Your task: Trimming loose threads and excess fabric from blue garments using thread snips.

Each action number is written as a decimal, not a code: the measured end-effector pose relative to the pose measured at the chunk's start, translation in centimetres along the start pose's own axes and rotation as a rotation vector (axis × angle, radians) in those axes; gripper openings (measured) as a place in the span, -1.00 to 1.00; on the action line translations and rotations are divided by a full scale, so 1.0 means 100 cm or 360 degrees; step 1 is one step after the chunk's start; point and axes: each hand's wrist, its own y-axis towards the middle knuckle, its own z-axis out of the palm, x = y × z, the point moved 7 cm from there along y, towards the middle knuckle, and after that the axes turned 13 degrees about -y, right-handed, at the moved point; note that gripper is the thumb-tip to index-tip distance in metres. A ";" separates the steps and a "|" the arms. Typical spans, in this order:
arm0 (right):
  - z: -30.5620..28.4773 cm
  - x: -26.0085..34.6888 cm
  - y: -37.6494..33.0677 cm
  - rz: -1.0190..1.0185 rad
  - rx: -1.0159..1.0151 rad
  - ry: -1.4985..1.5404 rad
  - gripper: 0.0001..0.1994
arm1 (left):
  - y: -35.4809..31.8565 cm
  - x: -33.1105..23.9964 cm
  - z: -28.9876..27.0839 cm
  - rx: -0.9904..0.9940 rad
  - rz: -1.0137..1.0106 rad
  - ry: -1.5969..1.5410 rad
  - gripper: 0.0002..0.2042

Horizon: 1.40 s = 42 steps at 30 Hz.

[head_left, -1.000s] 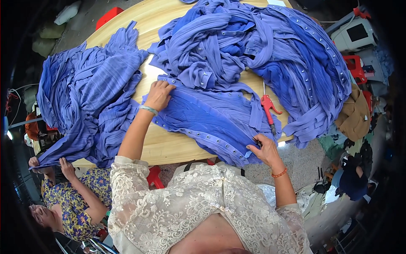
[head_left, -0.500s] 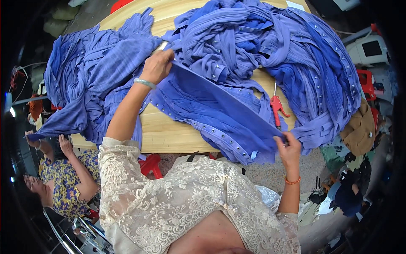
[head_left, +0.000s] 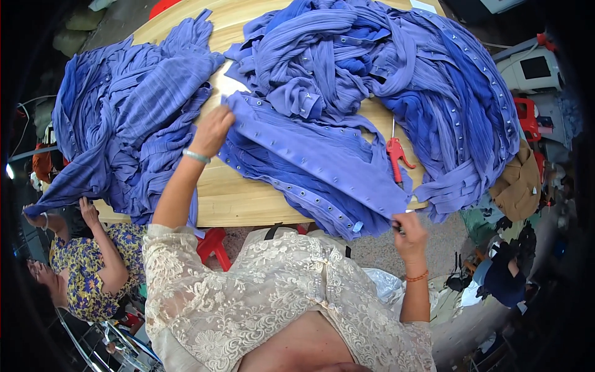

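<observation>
A round wooden table [head_left: 248,198] carries blue garment heaps at ten [head_left: 124,124] and one o'clock [head_left: 421,80], with a blue snap-studded garment [head_left: 310,167] stretched flat at its six o'clock edge. The left hand [head_left: 212,130] presses the garment's far end, fingers spread flat; the right hand [head_left: 409,232] pinches its near corner. Red-handled scissors [head_left: 395,155] lie just beside it at three o'clock.

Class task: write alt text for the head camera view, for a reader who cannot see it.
A person's left hand presses on a blue snap-studded pleated garment spread over a pale wooden table, while the right hand grips its hem at the table edge. Heaps of matching blue fabric surround it; red-handled snips lie nearby.
</observation>
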 end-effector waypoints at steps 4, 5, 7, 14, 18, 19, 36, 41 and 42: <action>0.040 0.000 -0.027 0.0078 0.0308 0.0040 -0.56 | -0.040 0.005 0.034 0.0086 -0.0066 0.0067 -0.85; 0.044 0.001 -0.030 0.0089 0.0386 0.0064 -0.56 | -0.044 0.005 0.037 0.0083 -0.0064 0.0057 -0.85; 0.045 -0.002 -0.035 0.0108 0.0459 0.0070 -0.56 | -0.049 0.013 0.041 0.0057 -0.0235 0.0029 -0.86; 0.027 -0.060 0.006 0.0571 0.0138 -0.0045 -0.63 | -0.073 0.034 0.031 -0.0139 -0.0964 -0.0205 -0.87; 0.058 -0.098 0.069 0.0539 0.0076 -0.0086 -0.62 | -0.050 -0.041 0.027 -0.0369 -0.0761 -0.0466 -0.73; 0.068 -0.107 0.084 0.0520 0.0116 -0.0139 -0.61 | -0.040 -0.069 0.033 -0.0390 -0.0714 -0.0594 -0.70; 0.119 -0.132 0.143 0.0499 -0.0280 -0.0268 -0.58 | -0.008 -0.197 0.089 0.0400 -0.0320 -0.0501 -0.39; 0.083 -0.093 0.099 0.0422 -0.0533 -0.0186 -0.46 | -0.012 -0.201 0.086 0.0325 -0.0367 -0.0565 -0.34; 0.091 -0.089 0.087 0.0437 -0.0341 -0.0223 -0.31 | -0.014 -0.203 0.087 0.0298 -0.0372 -0.0583 -0.32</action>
